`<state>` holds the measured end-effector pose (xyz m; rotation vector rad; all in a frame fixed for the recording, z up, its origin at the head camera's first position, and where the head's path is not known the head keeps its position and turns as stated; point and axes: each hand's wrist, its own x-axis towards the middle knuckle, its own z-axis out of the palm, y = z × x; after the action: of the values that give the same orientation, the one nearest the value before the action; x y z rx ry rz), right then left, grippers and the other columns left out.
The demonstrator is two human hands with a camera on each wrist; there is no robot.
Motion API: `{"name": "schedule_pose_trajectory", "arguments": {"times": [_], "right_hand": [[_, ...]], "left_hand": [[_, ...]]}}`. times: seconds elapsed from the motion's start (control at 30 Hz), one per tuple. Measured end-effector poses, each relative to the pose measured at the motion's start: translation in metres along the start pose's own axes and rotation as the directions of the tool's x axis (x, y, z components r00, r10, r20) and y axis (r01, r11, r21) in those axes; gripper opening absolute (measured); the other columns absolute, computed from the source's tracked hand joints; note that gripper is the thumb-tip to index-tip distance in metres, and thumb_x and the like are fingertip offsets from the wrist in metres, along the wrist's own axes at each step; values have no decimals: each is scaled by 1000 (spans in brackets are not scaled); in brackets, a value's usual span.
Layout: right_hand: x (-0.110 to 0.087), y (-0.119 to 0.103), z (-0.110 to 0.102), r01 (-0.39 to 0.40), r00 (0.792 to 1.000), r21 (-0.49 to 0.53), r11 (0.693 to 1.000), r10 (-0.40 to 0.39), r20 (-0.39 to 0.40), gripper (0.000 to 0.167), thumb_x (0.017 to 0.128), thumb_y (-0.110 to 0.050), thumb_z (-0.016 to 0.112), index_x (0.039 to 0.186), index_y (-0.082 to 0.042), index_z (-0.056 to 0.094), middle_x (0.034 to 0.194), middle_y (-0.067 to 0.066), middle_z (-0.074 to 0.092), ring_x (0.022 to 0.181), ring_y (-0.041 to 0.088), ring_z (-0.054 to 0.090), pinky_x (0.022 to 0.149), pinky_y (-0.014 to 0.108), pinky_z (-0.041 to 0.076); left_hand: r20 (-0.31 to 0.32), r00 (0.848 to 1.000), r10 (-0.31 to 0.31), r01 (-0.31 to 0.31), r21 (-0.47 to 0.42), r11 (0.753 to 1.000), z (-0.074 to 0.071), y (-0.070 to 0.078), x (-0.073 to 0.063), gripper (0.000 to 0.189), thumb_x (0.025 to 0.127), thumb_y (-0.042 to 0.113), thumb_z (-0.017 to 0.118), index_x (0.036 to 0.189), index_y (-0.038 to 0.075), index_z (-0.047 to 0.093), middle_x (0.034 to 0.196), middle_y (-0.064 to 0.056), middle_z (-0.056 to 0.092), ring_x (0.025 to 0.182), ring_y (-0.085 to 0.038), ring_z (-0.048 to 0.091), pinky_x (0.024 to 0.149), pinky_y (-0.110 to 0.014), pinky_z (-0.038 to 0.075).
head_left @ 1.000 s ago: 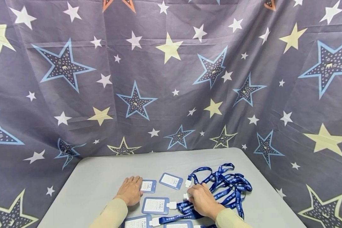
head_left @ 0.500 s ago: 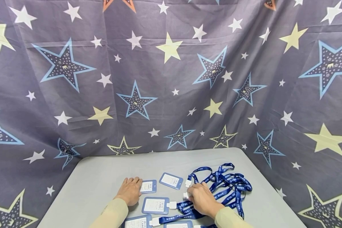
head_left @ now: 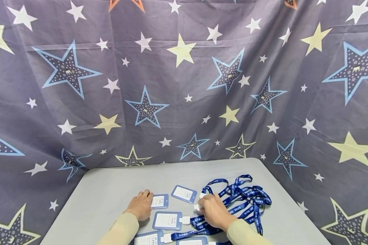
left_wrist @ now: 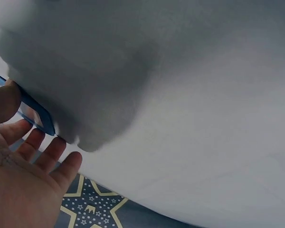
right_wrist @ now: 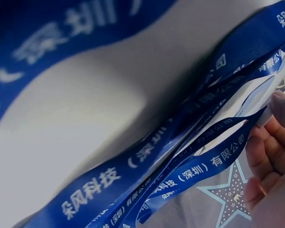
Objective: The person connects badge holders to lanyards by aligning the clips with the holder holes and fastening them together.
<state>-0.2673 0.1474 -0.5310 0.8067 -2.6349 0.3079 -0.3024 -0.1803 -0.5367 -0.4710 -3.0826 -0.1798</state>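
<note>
Across a pale table [head_left: 110,185] backed by a starry curtain [head_left: 185,92], a person handles ID cards and a tangle of printed blue straps [head_left: 259,195]. At far left among the cards, the left hand [head_left: 139,206] pinches the end of a blue-framed card [head_left: 160,201] between thumb and fingers; the wrist view shows the remaining fingers spread apart beside it. The right hand [head_left: 215,211] closes its thumb and forefinger on a white clip [head_left: 197,207] at a strap's end, with its other fingers bent inward. Just beyond those fingertips sits a second clip [head_left: 202,195]. Between the hands and a little farther back, a loose card [head_left: 184,194] lies slightly askew, near the left hand's card but not touching it. Closer to the person, a clipped card [head_left: 167,221] lies flat, joined to straps that run beneath the right hand. Along the bottom edge of the head view, a left front card [head_left: 147,239] and a right front card [head_left: 192,242] are partly cut off. Pale yellow sleeves [head_left: 120,228] cover both forearms, while most of the straps, bearing white lettering, heap beyond and to the right of the right hand
</note>
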Motion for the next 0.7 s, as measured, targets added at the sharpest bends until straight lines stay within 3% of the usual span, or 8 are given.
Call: {"name": "schedule_pose_trajectory", "arguments": {"times": [0.1,0.27,0.7], "right_hand": [[4,-3,-1,-3,1000,3,1000,3,18,19,81,-15,84,79,-21,67,73,-16,56,75,9,52,72,30,39],[9,-7,-2,-9,998,-8,1000,9,56,17,84,-18,83,80,-21,68,74,-15,58,75,8,52,72,29,39],[14,-11,5,-15,998,-31,999,17,60,13,84,-21,84,83,-21,70,78,-14,62,76,9,54,69,27,37]], "left_hand": [[-12,1000,10,-10,5,1000,0,-1,0,56,90,14,74,139,-5,54,141,-23,52,130,-42,49,108,-59,44],[-32,999,22,-22,-3,1000,1,-2,1,56,88,13,75,137,-5,56,139,-22,54,128,-41,51,110,-56,44],[-23,1000,6,-7,-38,999,3,-2,1,57,88,10,75,139,-5,55,142,-21,53,134,-42,48,113,-56,41]]}}
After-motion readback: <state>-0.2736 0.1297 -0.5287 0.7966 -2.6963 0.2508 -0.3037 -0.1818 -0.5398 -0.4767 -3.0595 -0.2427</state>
